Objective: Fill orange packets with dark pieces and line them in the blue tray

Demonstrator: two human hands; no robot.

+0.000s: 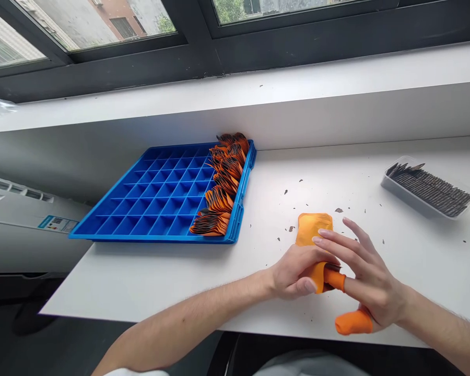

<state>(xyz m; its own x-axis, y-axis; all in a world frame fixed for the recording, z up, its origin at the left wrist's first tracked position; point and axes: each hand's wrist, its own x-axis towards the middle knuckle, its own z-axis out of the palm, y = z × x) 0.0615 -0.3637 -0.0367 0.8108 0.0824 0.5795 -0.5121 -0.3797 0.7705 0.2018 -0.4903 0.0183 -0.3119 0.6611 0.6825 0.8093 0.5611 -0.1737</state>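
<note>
Orange sheet (310,228): yellow-orange, smooth with a soft sheen, rounded corners at the far end. Six o'clock taken as my side: its far end points to twelve, looks nearly flat, lightly creased. Middle covered; not readable from where I stand. Near end, toward six, curls over in a fold. Thin dark-brown piece (334,267) shows just beside the fold, at three o'clock, partly covered; whether it is tucked inside, cannot tell.

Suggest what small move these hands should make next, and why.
Perhaps the right hand should ease its orange-sleeved finger along the curled near end of the flat, orange, cloth-like piece: the left hand steadies it, and a dark edge shows beside that finger.
</note>
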